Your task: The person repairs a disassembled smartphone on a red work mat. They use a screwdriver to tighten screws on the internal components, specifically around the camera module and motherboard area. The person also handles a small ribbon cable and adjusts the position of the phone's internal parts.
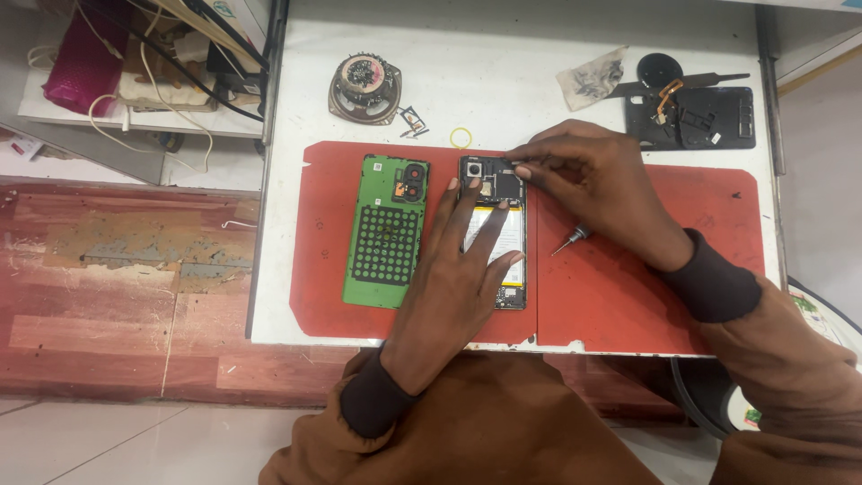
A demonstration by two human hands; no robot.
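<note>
An opened phone (499, 190) lies face down on a red mat (620, 278), its dark circuit board at the top and a white battery below. My left hand (458, 269) rests flat on the phone, fingers spread over the battery. My right hand (588, 175) pinches with thumb and forefinger at the phone's top right corner; whether something tiny is between the fingertips cannot be made out. A green back cover (386, 231) with a black dotted pad lies inner side up just left of the phone. A small screwdriver (569, 240) lies on the mat under my right wrist.
A round speaker (365, 87), small metal bits (412, 122) and a yellow ring (461, 136) sit on the white table (503, 54) behind the mat. A black phone frame (696, 117) and a crumpled bag (590, 79) lie back right. Cables and a pink object crowd the shelf (135, 108) at left.
</note>
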